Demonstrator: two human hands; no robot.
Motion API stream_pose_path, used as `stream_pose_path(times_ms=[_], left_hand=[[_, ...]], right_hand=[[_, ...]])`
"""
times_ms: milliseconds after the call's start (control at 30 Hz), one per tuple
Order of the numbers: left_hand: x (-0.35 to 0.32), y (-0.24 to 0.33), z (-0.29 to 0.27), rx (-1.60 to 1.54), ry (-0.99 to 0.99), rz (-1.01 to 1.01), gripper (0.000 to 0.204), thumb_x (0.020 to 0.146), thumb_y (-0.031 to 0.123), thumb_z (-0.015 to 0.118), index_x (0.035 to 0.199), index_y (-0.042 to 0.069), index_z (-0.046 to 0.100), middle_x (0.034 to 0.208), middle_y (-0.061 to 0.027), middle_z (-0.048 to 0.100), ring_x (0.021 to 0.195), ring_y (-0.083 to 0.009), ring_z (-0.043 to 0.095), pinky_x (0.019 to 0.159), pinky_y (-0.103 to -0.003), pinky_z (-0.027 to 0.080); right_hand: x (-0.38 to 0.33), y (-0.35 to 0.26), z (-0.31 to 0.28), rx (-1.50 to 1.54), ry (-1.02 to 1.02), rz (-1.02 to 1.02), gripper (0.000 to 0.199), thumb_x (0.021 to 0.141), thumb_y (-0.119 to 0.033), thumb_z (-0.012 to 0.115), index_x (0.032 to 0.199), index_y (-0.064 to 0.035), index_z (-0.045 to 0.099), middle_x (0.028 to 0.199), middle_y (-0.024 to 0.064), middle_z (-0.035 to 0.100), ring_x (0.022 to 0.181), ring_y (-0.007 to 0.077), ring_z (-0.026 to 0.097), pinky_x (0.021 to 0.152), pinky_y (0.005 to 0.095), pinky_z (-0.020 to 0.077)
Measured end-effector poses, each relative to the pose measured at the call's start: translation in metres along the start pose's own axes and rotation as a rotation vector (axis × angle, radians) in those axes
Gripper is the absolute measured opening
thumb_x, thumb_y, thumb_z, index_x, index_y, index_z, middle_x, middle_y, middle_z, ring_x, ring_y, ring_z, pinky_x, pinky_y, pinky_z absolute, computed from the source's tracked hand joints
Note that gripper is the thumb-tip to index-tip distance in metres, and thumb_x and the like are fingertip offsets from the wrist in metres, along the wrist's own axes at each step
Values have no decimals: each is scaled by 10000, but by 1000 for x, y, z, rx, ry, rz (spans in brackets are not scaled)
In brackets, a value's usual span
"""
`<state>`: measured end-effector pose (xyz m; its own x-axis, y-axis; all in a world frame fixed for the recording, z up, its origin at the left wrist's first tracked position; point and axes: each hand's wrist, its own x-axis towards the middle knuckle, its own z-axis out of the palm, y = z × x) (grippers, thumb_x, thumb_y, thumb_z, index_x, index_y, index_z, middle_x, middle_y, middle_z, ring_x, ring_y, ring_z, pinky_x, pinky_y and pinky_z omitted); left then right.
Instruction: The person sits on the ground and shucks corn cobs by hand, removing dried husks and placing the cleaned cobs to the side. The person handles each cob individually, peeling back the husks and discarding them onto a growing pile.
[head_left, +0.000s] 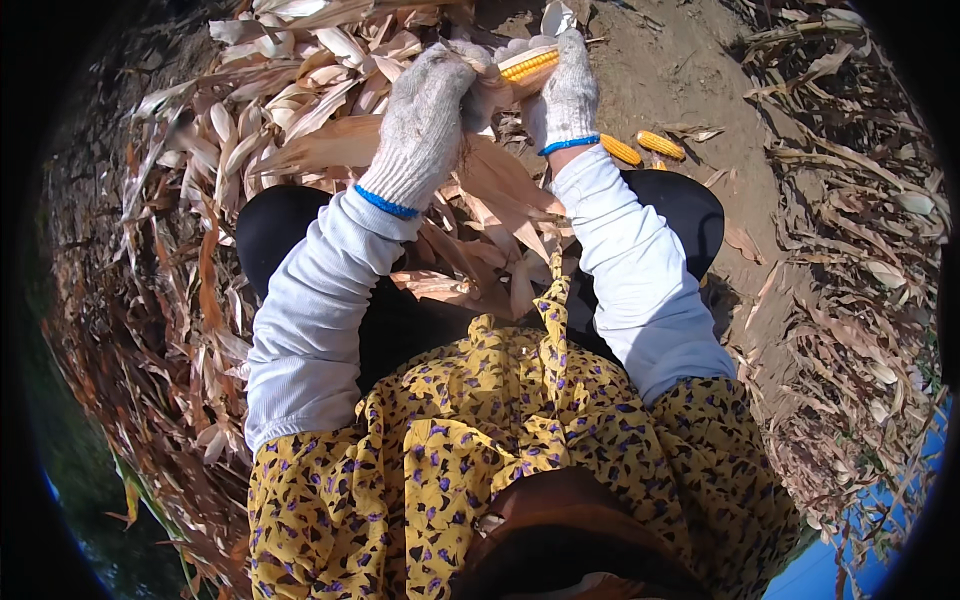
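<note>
Both my hands wear whitish knit gloves with blue cuffs, and they meet at a corn cob (pixel 528 66) at the top of the view. Yellow kernels show along the cob between them. My left hand (pixel 428 105) is closed round dry, pale husk (pixel 490 95) at the cob's left end. Wrapped about the cob's right end, my right hand (pixel 566 95) grips it from beside and below. Loose husk leaves (pixel 505 190) hang down under the hands. The left fingertips are partly hidden by husk.
Bare yellow cobs (pixel 660 145) lie on brown soil (pixel 720 200) right of my right wrist. A heap of dry husks (pixel 270 110) spreads on the left. Dry stalks and leaves (pixel 850 200) cover the ground at the right. My dark-clad knees (pixel 690 205) flank the work.
</note>
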<state>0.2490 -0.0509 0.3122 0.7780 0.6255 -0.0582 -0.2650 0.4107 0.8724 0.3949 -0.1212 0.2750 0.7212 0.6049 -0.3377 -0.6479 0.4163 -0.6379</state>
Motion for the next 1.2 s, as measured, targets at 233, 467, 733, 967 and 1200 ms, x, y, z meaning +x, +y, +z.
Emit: stream_pose_path(times_ms=[233, 467, 733, 967, 1200], left_hand=[[7, 8, -7, -263, 41, 19, 257, 987, 170, 469, 1106, -6, 614, 1001, -86, 635, 891, -153, 630, 791, -242, 513], [-8, 4, -8, 279, -331, -30, 191, 919, 192, 544, 880, 10, 587, 862, -59, 578, 734, -136, 553, 646, -267, 464], [-13, 44, -32, 513, -1041, -261, 391, 929, 407, 575, 908, 19, 624, 766, -29, 556, 694, -133, 507, 627, -288, 426], [-13, 71, -18, 633, -389, -415, 294, 971, 314, 592, 1086, 50, 654, 748, 9, 604, 600, -63, 530, 576, -206, 475], [15, 24, -36, 922, -35, 145, 383, 942, 336, 648, 1153, 17, 639, 786, -26, 607, 708, -102, 571, 627, -256, 475]], right_hand=[[-5, 27, -13, 44, -9, 58, 557, 903, -575, 591, 1126, -73, 493, 938, 115, 580, 900, 262, 613, 899, 451, 527], [-10, 50, -25, 7, -161, 181, 394, 990, -407, 491, 1116, -43, 573, 1034, 135, 640, 905, 244, 666, 793, 355, 572], [61, -4, -64, -197, 129, -53, 563, 953, -606, 465, 1129, -81, 570, 965, 147, 662, 826, 302, 659, 732, 444, 571], [28, 29, -48, -438, -254, -119, 422, 1018, -448, 443, 1155, -73, 581, 955, 124, 677, 852, 247, 676, 760, 398, 568], [-21, 35, -19, -1043, -446, -520, 418, 1043, -293, 450, 1370, -33, 468, 1279, 199, 563, 1172, 310, 572, 971, 355, 476]])
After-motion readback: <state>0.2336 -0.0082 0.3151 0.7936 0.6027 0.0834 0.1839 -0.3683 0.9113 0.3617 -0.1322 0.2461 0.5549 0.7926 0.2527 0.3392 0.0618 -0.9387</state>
